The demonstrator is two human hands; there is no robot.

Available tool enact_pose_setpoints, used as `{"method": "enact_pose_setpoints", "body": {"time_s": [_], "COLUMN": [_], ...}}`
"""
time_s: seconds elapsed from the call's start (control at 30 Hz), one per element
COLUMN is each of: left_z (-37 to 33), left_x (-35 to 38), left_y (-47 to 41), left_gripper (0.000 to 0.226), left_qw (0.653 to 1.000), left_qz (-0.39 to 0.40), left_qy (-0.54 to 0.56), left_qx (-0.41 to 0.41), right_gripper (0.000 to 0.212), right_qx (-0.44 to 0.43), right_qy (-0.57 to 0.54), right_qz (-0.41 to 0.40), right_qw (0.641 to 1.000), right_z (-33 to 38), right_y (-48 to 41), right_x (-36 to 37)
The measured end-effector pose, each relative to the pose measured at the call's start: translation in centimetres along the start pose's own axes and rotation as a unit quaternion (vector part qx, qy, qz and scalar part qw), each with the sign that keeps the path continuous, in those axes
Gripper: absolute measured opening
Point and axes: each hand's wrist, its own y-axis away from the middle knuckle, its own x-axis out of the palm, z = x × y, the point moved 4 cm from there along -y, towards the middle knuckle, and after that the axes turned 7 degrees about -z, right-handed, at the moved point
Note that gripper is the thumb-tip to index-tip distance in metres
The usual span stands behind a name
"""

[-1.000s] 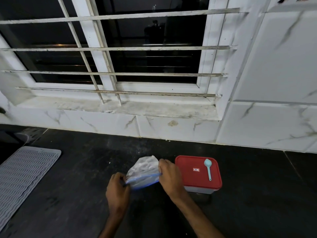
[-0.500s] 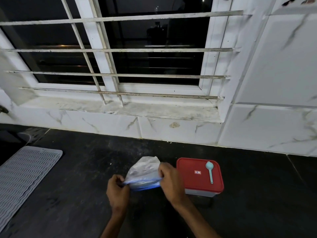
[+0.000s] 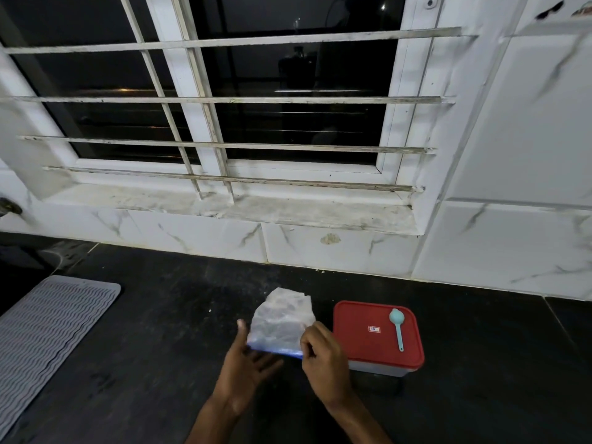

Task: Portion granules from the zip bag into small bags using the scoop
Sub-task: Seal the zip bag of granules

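A ribbed grey mat (image 3: 48, 331) lies far left on the dark desk (image 3: 160, 363). The left hand (image 3: 246, 366) is open, fingers spread, at the left end of the zip bag (image 3: 282, 322). The right hand (image 3: 323, 363) pinches its right end. Just right, a scoop (image 3: 398, 328) rests on a red-lidded box (image 3: 362, 344).

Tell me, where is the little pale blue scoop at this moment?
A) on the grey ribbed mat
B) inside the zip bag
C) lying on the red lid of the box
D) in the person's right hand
C: the scoop lies flat on the red lid, untouched, while the right hand pinches the zip bag beside it.
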Motion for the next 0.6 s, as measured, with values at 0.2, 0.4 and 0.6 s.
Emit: {"method": "enact_pose_setpoints", "body": {"time_s": [0.2,0.4,0.6], "left_z": [-2.4,-4.2,-3.9], "left_x": [0.4,-0.6,0.3], "left_y": [0.0,0.4,1.9], "left_gripper": [0.018,0.029,0.067], "left_qw": [0.989,0.976,0.965], "left_qz": [-0.049,-0.035,0.046], "left_qy": [0.043,-0.028,-0.063], "left_qx": [0.13,0.212,0.252], "right_gripper": [0.024,0.026,0.013], "right_qx": [-0.08,0.04,0.095], "right_qy": [0.013,-0.094,-0.193], "right_qz": [0.159,0.239,0.078], "right_qw": [0.984,0.966,0.973], "right_z": [0.5,0.9,3.2], "right_y": [2.7,0.4,-5.6], "right_x": [1.1,-2.4,-4.3]}}
